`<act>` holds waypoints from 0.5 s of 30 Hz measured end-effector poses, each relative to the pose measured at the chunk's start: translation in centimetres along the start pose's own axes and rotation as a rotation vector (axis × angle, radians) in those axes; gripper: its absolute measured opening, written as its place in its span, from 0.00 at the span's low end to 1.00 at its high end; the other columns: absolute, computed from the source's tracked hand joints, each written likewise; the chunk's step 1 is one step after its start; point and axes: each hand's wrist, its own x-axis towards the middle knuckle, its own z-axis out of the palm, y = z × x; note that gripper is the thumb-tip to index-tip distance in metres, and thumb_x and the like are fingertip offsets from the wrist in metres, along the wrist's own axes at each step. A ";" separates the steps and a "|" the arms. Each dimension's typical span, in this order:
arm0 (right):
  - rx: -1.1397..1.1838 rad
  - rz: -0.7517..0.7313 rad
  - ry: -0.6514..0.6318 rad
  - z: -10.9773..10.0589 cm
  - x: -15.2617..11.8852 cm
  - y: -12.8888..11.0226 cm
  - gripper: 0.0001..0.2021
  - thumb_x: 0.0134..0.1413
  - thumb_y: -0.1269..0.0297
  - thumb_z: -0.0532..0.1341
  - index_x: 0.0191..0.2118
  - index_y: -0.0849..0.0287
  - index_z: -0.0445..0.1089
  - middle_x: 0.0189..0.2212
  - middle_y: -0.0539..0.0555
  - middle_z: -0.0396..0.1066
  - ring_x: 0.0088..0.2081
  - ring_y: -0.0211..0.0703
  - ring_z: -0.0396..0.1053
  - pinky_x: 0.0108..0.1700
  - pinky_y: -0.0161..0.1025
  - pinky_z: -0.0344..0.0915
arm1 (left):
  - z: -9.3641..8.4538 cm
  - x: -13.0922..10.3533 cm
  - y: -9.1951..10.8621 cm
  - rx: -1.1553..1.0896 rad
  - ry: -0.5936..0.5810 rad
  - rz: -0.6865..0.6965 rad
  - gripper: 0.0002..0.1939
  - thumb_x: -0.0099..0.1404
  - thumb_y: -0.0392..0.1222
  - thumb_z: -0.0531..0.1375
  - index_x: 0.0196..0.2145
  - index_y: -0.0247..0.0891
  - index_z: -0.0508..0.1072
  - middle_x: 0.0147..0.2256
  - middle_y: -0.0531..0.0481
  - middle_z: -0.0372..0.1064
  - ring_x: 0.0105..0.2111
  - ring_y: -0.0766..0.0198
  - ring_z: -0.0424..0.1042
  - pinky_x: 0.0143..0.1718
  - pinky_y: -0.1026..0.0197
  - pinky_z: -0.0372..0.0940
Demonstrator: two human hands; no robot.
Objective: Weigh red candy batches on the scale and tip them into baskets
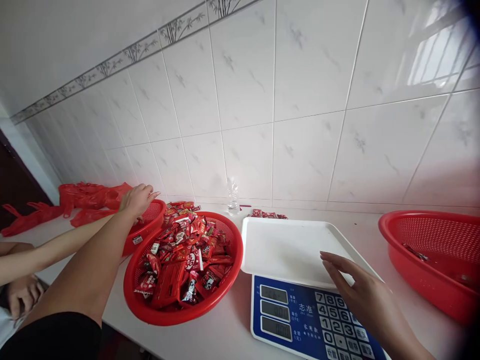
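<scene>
My left hand (pixel 138 199) hangs over the smaller red basket (pixel 156 218) at the left, its fingers loosely bent and apart, with nothing visible in them. Beside it, a large red basket (pixel 234 272) is full of red-wrapped sweets and packets (pixel 193 257). Over the right edge of the scale's white tray (pixel 292 247) is my right hand (pixel 343 280), thumb and fingers spread, holding nothing. Below the tray, the blue scale panel (pixel 303 317) shows three small displays and a keypad, partly covered by that hand.
Another person's forearm (pixel 48 255) reaches under mine to the smaller basket; a second hand (pixel 24 295) rests lower left. Red plastic bags (pixel 88 197) lie at the far left. A clear bottle (pixel 233 197) stands by the tiled wall. Another red basket (pixel 423 255) is at the right.
</scene>
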 end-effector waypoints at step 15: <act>-0.006 -0.020 -0.015 0.1 0.0 -0.1 0.23 0.49 0.41 0.50 0.37 0.50 0.74 0.33 0.51 0.77 0.13 0.36 0.61 0.21 0.39 0.65 | 4.8 -2.5 4.0 -0.414 -0.607 -0.214 0.16 0.57 0.50 0.57 0.41 0.40 0.71 0.45 0.46 0.72 0.46 0.52 0.69 0.43 0.59 0.63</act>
